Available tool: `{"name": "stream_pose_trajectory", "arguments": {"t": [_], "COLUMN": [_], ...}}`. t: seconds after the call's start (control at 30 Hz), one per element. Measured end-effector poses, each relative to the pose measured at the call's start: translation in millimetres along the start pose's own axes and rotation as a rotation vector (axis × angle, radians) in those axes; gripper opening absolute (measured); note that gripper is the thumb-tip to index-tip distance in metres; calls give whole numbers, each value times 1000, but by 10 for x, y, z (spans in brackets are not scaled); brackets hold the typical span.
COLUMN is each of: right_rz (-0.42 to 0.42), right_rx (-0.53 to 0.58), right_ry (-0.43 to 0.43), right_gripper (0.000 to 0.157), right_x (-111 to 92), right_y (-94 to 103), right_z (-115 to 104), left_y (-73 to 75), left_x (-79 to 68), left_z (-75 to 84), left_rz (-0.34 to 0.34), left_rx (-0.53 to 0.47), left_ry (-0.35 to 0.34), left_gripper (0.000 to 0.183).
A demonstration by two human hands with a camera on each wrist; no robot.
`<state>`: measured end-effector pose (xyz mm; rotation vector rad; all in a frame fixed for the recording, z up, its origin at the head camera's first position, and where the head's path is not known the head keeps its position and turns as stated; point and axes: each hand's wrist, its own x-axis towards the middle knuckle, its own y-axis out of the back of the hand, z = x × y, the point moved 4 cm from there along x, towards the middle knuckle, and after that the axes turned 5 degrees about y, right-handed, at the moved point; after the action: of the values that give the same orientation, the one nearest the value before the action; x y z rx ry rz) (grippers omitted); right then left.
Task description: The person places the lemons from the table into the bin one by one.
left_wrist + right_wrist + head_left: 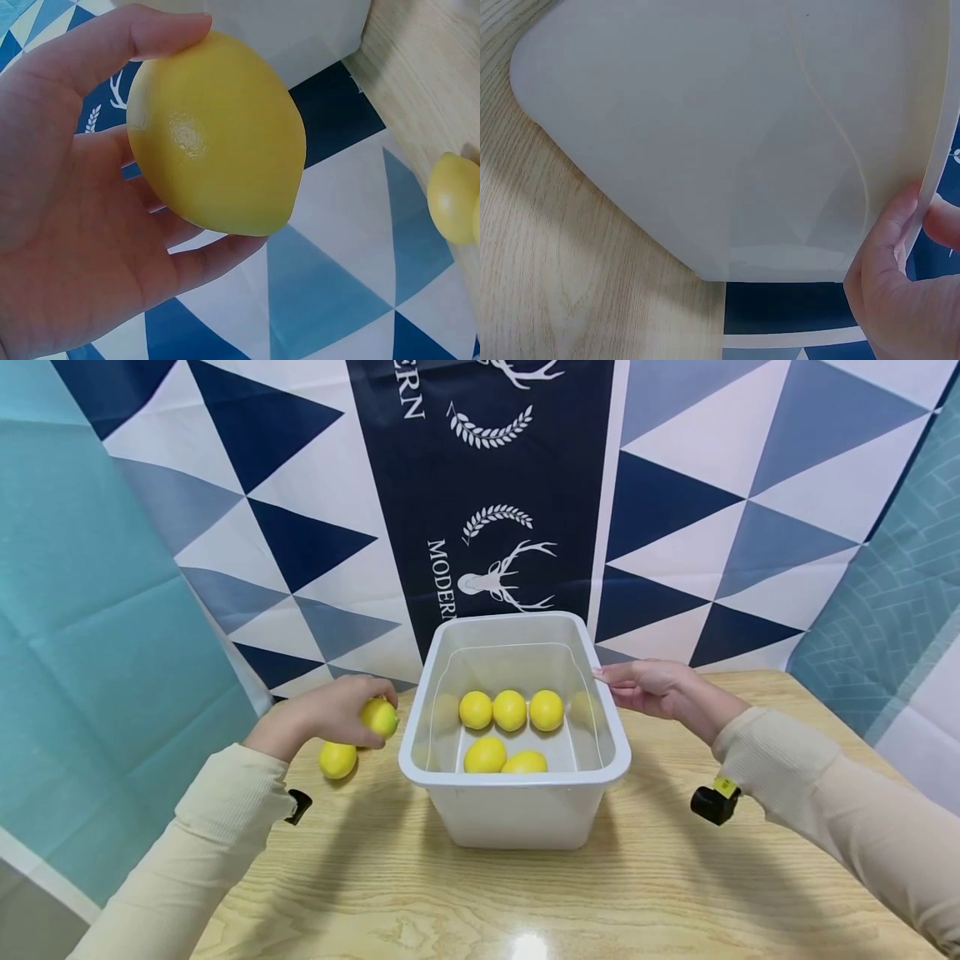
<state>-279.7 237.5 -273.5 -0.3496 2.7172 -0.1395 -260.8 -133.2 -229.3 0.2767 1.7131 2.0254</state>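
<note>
My left hand [337, 706] grips a lemon [379, 717], raised over the table to the left of a white plastic bin [517, 810]. In the left wrist view the thumb and fingers curl round this lemon [217, 135], which has a slightly greenish tip. Below that hand another lemon [337, 761] lies on the table. Several lemons [510, 711] rest on the bin's floor, in a back row and a front pair. At the bin's right side my right hand [652, 687] pinches the rim, thumb on one side and fingers on the other, as the right wrist view shows.
The bin stands on a light wood table [480, 893], near the patterned cloth [495, 485] hanging behind. A teal cloth [112, 652] hangs on the left. In the left wrist view a second lemon's edge shows beside the lemon [453, 196] on the table.
</note>
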Motion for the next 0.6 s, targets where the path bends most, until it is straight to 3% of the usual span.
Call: {"name": "stream_pose_trajectory", "arguments": {"t": [0.4,0.6], "right_rz": [-2,-56], "right_rx": [4,41], "right_ry": [-12,-2], "right_gripper": [16,22], "right_x": [17,34], "right_y": [34,82], "right_z": [21,29], "left_y": [2,39], "left_x": [30,38], "left_z": [65,102], "left_rz": [-29,-16], "left_rx": [22,42], "left_ry": [22,21], "left_gripper": [41,41]}}
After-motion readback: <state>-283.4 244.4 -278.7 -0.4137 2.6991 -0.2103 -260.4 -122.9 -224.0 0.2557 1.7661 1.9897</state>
